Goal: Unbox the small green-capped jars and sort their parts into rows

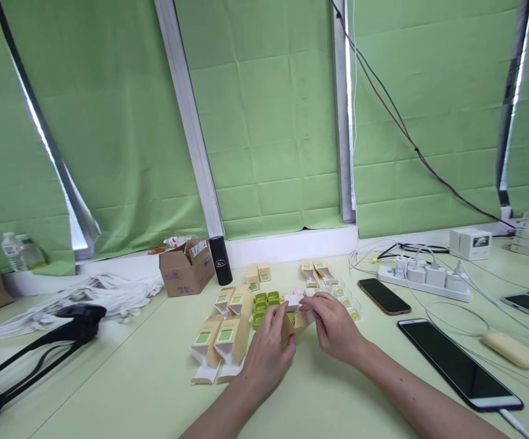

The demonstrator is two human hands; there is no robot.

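Note:
My left hand (267, 350) and my right hand (335, 326) meet at the middle of the pale green table, both closed round a small tan carton (295, 322) with a white flap. Just behind the carton lie several small green pots (264, 303). To the left of my left hand lie several flat tan cartons with green labels (221, 341). More tan cartons (317, 271) and small clear-wrapped items (349, 302) lie behind my right hand.
A brown cardboard box (186, 268) and a black cylinder (220, 260) stand at the back. Right of my hands lie a phone (383, 296), a larger dark phone (456, 364), a power strip with chargers (424, 277) and cables. A black strap device (40, 347) lies at left.

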